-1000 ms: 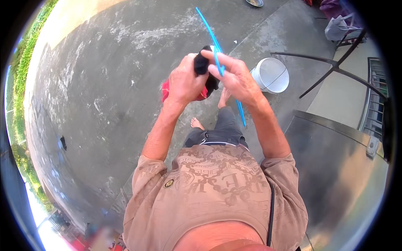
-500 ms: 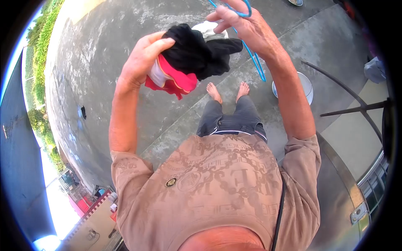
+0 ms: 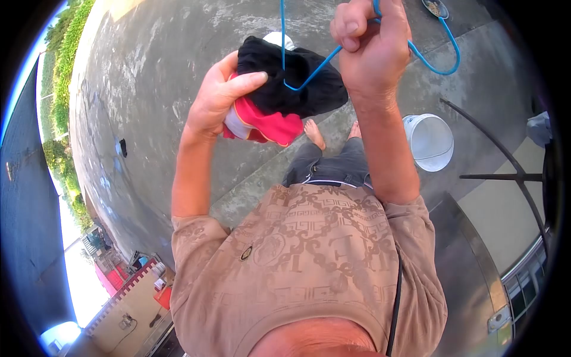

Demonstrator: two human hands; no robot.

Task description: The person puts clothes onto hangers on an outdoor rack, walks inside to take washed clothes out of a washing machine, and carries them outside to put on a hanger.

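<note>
My left hand (image 3: pixel 220 98) grips a bunched garment (image 3: pixel 297 77), black on top with pinkish-red and white cloth hanging beneath. Its thumb presses on the black part. Closed around a blue wire hanger (image 3: pixel 318 68) is my right hand (image 3: pixel 375 50), raised to the right of the garment. The hanger's hook curves out on the right. One bent corner of it lies over the opening of the black cloth; whether it touches the cloth I cannot tell. A white thing (image 3: pixel 278 40) shows just behind the garment, mostly hidden.
A white bucket (image 3: pixel 429 143) stands on the grey concrete floor (image 3: pixel 160 119) to the right. Beyond it are dark curved metal bars (image 3: pixel 499 177). A bowl with bits in it (image 3: pixel 436 8) sits at the top right. My bare feet (image 3: pixel 315 134) are below the garment.
The right hand has moved right and turned, bringing a corner of the hanger from beside the garment to over its black opening. The left hand has shifted slightly right and down with the garment.
</note>
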